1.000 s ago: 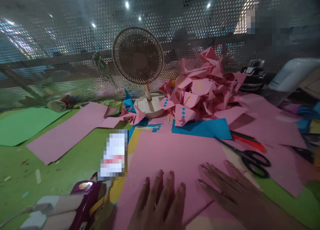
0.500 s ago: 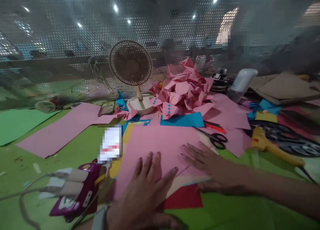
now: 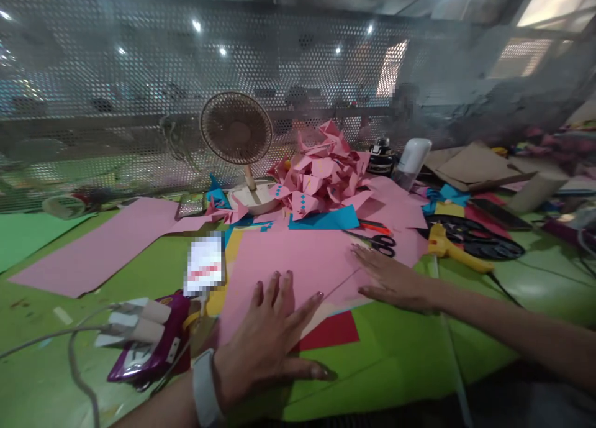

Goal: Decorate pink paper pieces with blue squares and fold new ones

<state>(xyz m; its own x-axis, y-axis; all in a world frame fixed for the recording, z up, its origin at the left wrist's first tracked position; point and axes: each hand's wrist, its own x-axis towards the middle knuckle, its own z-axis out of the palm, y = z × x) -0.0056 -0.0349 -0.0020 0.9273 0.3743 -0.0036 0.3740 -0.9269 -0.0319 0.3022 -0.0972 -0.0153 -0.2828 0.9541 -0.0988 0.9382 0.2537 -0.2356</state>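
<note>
A large pink paper sheet lies flat in front of me, over yellow and cream sheets. Fingers spread, my left hand rests on its lower left part and holds nothing. My right hand lies flat on the sheet's right side, fingers stretched out, near the black-handled scissors. A red paper piece shows below the sheet's lower edge, between the hands. Along the sheet's far edge lies a blue paper strip.
Behind the sheet stands a heap of folded pink paper shapes beside a small fan. A yellow glue gun lies at right. To the left are a purple power strip with plugs, a blurred phone-like screen and pink paper.
The view has shifted, so most things sit further left. My right hand has slid closer to the scissors, away from the sheet's lower edge. My left hand stays spread on the paper.
</note>
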